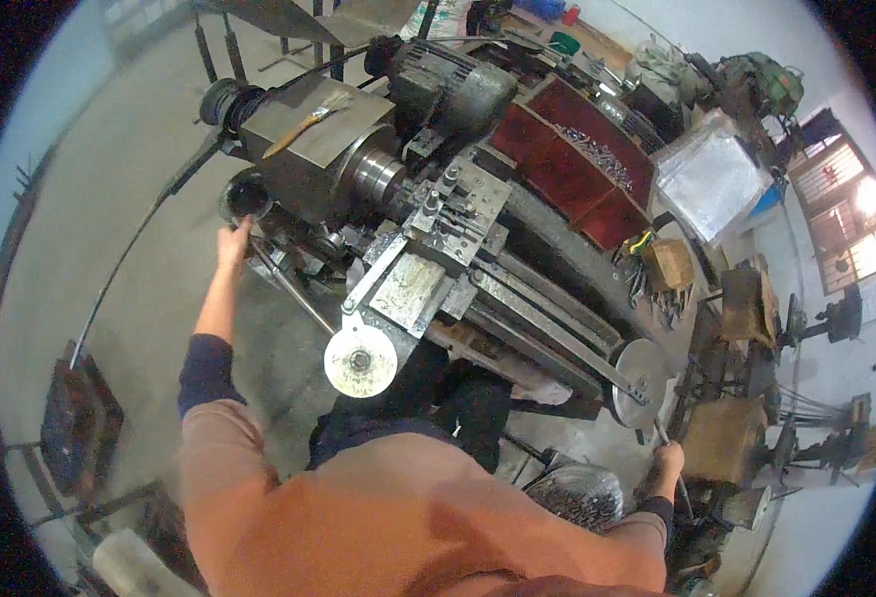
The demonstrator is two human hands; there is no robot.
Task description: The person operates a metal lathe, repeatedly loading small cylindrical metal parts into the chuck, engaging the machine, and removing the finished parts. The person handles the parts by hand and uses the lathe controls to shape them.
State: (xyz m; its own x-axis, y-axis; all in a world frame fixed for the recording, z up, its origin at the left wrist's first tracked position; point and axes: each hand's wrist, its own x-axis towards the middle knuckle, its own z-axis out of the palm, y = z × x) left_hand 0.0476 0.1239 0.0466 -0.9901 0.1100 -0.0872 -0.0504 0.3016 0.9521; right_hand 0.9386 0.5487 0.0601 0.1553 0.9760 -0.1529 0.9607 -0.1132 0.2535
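Observation:
At a small lathe (418, 249), my two arms are spread wide. On the left, my left hand (235, 239) is closed at the lower rim of a dark, round, hollow part (246, 196) under the headstock. My right hand (669, 459) grips a metal lever rod (684, 496) beside the large disc wheel (641, 382) at the bed's right end. Between them are the shiny chuck (378, 177), the tool post (433, 207) and a pale round handwheel (360, 360). The left fingertips are partly hidden.
A wood-handled brush (303, 129) lies on the headstock cover, near a finned motor (453, 90). Behind the bed stands a dark red tray (557, 124) with small metal pieces. A plastic-wrapped package (713, 177) and a small cardboard box (669, 264) are further right. A bag of metal pieces (582, 493) sits near my right arm.

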